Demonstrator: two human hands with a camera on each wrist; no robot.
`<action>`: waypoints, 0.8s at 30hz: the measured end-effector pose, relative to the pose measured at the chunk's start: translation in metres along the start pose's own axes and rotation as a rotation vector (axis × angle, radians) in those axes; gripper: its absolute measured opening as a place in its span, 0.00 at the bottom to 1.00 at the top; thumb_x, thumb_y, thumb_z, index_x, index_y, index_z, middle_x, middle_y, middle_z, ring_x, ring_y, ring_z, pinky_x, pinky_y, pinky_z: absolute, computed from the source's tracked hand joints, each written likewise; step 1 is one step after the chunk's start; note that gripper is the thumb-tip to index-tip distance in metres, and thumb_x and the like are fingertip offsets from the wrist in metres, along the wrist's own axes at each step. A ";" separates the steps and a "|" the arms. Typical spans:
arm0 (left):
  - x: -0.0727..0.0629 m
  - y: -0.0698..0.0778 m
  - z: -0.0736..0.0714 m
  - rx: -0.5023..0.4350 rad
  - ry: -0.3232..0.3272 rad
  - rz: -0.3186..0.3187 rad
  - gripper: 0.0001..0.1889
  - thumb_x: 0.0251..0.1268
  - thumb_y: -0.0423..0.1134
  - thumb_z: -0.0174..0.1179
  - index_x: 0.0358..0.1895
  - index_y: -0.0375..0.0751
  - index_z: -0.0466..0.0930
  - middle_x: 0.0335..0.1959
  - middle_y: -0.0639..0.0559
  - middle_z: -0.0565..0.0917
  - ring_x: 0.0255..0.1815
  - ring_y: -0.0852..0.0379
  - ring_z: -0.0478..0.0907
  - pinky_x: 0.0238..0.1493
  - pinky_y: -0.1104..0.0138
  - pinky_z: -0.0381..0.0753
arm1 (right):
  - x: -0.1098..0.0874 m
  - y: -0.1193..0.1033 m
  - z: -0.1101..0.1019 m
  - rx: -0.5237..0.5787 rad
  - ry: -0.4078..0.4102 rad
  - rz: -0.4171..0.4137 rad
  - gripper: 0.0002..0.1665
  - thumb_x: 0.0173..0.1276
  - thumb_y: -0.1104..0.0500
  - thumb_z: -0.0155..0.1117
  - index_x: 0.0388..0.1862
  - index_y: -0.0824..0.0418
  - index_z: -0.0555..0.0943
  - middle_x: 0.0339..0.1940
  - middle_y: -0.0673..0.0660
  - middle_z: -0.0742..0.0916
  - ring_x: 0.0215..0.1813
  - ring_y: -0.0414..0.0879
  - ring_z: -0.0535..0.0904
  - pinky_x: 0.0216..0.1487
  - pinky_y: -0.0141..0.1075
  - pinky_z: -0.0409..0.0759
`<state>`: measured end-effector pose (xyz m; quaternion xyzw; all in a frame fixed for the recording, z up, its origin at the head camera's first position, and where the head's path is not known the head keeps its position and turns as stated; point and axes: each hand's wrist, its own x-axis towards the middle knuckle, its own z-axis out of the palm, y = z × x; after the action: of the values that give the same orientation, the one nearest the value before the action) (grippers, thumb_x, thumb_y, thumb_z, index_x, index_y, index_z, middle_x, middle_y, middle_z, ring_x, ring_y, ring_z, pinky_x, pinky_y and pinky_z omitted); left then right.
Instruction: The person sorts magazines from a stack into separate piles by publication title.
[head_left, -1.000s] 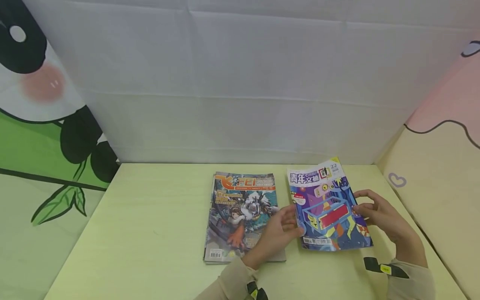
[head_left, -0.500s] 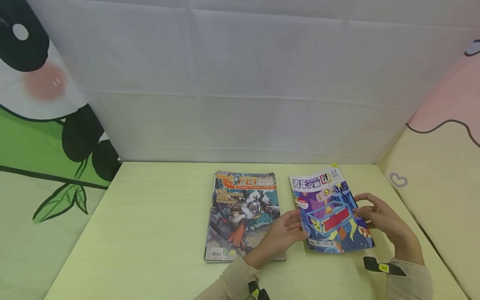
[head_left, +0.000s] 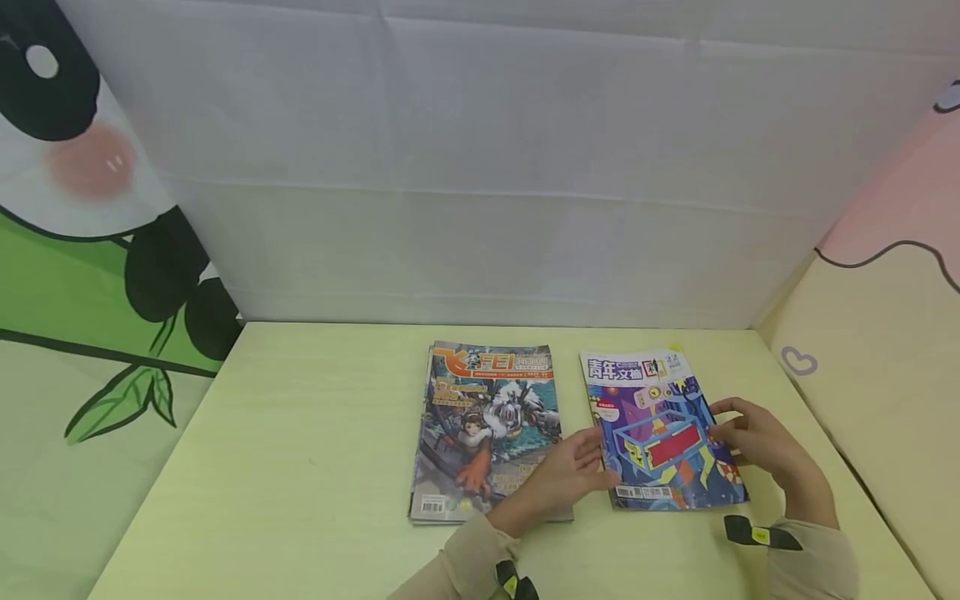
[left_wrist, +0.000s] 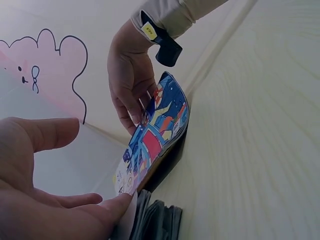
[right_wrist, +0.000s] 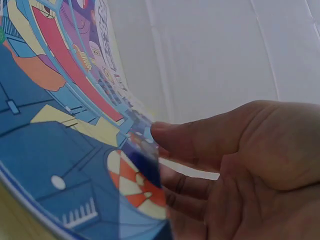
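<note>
The purple-and-blue 青年文摘 magazine (head_left: 660, 450) lies at the right of the pale yellow table (head_left: 300, 467), or just above it: the left wrist view shows deep shadow under its near edge, and whether any part bears on the table I cannot tell. Its cover bows in the right wrist view, so I judge it light, floppy and springy, with slick paper that could slide or crease at the corners. The long side edges, about mid-height, look the best places to take hold, thumb on the cover and fingers beneath. The right hand (head_left: 761, 442) pinches the right edge in that way; the left hand (head_left: 558, 479) is beside the left edge, fingers extended and thumb lifted clear, not grasping it. Just left of it is the magazine stack (head_left: 450, 450), FEI cover uppermost, its edges slightly uneven; behind hangs a creased white cloth (head_left: 480, 167).
</note>
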<state>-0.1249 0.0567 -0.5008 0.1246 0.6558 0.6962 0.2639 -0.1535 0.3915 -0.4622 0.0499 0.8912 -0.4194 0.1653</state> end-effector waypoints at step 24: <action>0.001 -0.001 -0.006 0.022 -0.042 -0.010 0.41 0.79 0.33 0.70 0.87 0.29 0.60 0.86 0.34 0.66 0.86 0.36 0.66 0.83 0.53 0.69 | -0.001 -0.002 0.002 -0.170 -0.066 -0.058 0.38 0.89 0.56 0.59 0.72 0.92 0.66 0.64 0.84 0.82 0.59 0.68 0.88 0.58 0.58 0.90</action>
<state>-0.1291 0.0523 -0.5027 0.1391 0.6584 0.6848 0.2797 -0.1523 0.3887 -0.4617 -0.0039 0.9188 -0.3480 0.1860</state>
